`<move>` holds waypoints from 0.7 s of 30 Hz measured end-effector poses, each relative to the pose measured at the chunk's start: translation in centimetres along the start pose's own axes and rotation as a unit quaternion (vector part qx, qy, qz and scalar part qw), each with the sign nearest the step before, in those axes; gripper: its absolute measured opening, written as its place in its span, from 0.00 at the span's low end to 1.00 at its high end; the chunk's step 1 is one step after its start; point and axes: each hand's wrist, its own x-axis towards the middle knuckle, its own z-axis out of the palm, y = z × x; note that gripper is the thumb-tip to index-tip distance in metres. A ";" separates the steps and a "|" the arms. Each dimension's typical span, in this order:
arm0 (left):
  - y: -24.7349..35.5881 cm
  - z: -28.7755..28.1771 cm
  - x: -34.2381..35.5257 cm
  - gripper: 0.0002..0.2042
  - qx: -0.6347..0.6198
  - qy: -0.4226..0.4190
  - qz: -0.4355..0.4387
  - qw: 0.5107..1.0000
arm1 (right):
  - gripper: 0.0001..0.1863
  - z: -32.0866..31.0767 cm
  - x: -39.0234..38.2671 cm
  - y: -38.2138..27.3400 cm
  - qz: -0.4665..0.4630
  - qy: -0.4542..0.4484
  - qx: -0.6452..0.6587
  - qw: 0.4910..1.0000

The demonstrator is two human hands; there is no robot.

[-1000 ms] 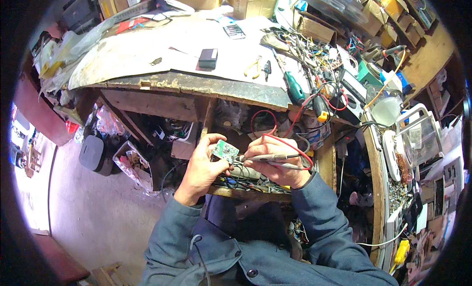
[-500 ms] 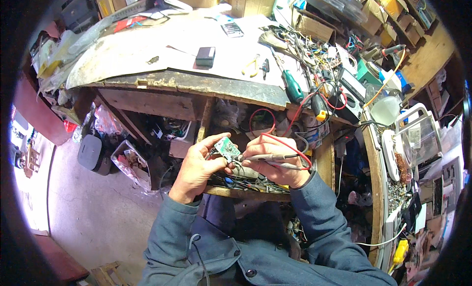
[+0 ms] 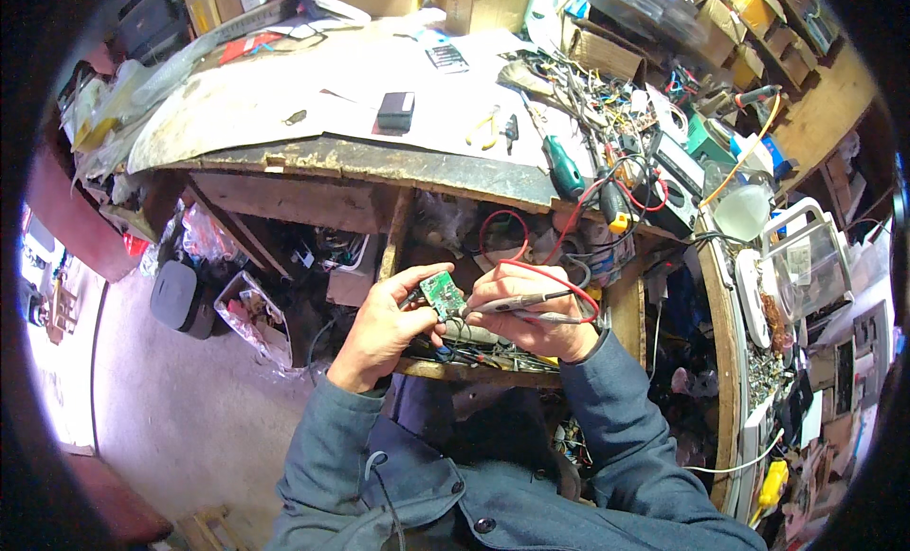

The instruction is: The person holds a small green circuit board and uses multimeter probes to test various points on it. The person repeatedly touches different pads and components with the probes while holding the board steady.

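A small green circuit board (image 3: 439, 293) is pinched between the thumb and fingers of my left hand (image 3: 387, 325), its component side facing up. My right hand (image 3: 531, 314) grips a pair of grey test probes (image 3: 519, 305) together, pen-like. Their tips point left at the board's right edge; whether they touch it I cannot tell. A red lead (image 3: 559, 278) loops from the probes over the back of my right hand. Both hands are above an open drawer (image 3: 474, 369) of tools and loose parts at the bench front.
On the white-covered bench (image 3: 265, 106) lie a black box (image 3: 395, 110), yellow-handled pliers (image 3: 489, 129) and a green-handled screwdriver (image 3: 564, 167). Tangled wires (image 3: 607, 106) heap at the right, near a multimeter-like black device (image 3: 668, 186). A carton of scraps (image 3: 254, 316) stands on the floor.
My left hand has tilted the circuit board, so its green face shows more plainly. The right hand with the probes has barely shifted beside it.
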 end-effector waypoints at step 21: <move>0.3 0.9 0.4 0.27 0.021 0.027 -0.004 0.999 | 0.08 0.1 -0.6 1.2 -0.035 0.031 0.031 0.998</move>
